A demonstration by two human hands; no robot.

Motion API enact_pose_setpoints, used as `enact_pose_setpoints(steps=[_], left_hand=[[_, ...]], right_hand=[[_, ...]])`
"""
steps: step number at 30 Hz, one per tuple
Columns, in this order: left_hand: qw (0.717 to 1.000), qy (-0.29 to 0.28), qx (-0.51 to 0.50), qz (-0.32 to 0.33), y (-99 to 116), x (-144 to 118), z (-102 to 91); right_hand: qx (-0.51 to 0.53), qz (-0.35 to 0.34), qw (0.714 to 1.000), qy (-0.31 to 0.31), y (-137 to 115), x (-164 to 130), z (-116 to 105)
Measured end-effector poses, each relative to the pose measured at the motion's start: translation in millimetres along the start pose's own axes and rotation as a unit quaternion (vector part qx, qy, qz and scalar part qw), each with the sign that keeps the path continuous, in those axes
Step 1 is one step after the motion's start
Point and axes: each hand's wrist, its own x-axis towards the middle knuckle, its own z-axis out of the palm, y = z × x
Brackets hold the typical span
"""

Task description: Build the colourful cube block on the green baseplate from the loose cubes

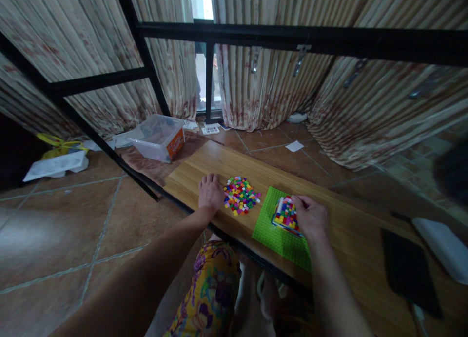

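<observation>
A pile of small multicoloured bricks (241,195) lies on the wooden tabletop (215,164). My left hand (211,192) rests on the table at the pile's left edge, fingers curled down against the wood. To the right a green baseplate (272,232) carries a square block of multicoloured bricks (285,214). My right hand (310,217) sits on the block's right side, fingers closed over its top edge. Whether the fingers pinch a single brick is hidden.
A black tablet-like slab (407,271) and a white object (444,247) lie at the table's right end. On the tiled floor sit a clear plastic bin (159,137), papers and a yellow item. Black frame bars and curtains stand behind.
</observation>
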Motion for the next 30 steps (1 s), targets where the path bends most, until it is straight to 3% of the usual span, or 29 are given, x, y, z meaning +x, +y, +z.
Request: enact_pose_setpoints(steps=[7,12,19,25,30], left_hand=[[1.0,0.008,0.0,0.001,-0.1,0.6,1.6],[1.0,0.014,0.001,-0.002,-0.3,0.3,3.4],[1.0,0.016,-0.007,0.001,-0.9,0.3,4.7],[1.0,0.025,-0.014,0.001,-0.5,0.0,3.2],[1.0,0.011,-0.009,-0.002,-0.3,-0.3,1.2]], right_hand=[[0.003,-0.01,1.0,-0.001,1.7,-1.3,-1.1],[0.004,-0.026,0.999,0.033,1.0,-1.1,-5.5],[0.008,-0.011,1.0,-0.007,6.1,2.1,-1.2],[0.053,0.022,0.998,0.001,7.5,3.2,5.1],[0.032,-0.019,0.999,-0.001,7.6,0.5,2.9]])
